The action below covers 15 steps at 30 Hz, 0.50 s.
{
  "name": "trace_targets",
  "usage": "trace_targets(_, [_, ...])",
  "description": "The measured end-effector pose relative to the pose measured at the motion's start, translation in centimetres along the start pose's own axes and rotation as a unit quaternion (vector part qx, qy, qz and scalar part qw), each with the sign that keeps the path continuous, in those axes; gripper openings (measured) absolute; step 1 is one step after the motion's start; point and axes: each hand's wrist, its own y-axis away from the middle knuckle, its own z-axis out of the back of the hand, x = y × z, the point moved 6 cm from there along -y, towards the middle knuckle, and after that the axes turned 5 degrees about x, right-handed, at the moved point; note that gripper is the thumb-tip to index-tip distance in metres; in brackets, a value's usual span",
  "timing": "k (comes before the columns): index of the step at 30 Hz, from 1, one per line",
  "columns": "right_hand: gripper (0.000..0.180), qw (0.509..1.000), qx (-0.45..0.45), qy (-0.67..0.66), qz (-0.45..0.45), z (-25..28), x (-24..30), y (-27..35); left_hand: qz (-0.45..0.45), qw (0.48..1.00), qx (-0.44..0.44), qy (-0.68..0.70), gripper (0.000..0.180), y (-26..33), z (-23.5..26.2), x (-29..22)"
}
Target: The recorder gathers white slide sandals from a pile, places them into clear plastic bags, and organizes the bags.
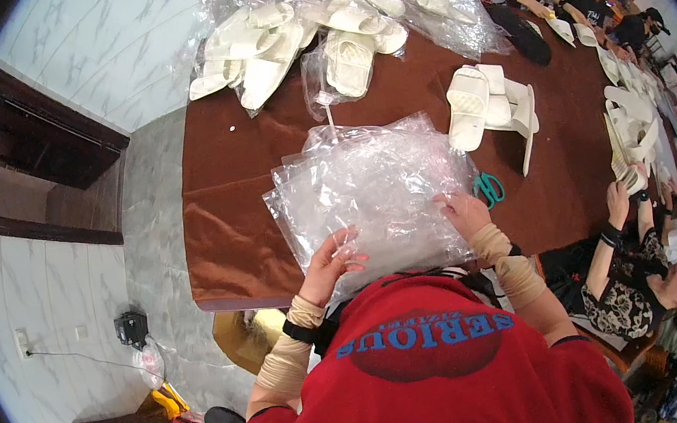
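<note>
A pile of clear plastic bags [377,177] lies on the brown-covered table in front of me. My left hand [330,265] is at the near left of the pile, its fingers apart and slightly bent over the plastic. At the near right edge, the fingers of my right hand [466,215] are drawn together on a plastic bag; its exact edge is hard to make out. Just beyond that hand lie teal-handled scissors [488,190], partly hidden. Unbagged cream slippers [469,107] rest to the right of the pile, some leaning on each other.
Cream slippers in clear bags [251,53] are heaped along the far table edge. A dark object [521,33] lies near them. Several people sit along the right side, one in a black patterned top [619,295] handling a slipper. More slippers [632,120] line that side.
</note>
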Motion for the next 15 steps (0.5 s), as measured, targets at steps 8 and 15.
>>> trace_targets(8, [0.018, 0.991, 0.033, 0.079, 0.099, 1.9, 4.3, 0.8, -0.067, 0.993, -0.026, 0.098, 0.033, 2.4, 1.2, -1.1])
trace_targets(15, [0.019, 0.991, 0.058, 0.088, 0.087, 2.7, 5.1, 0.8, -0.118, 0.985, -0.065, 0.109, 0.039, 3.0, 0.4, -1.8])
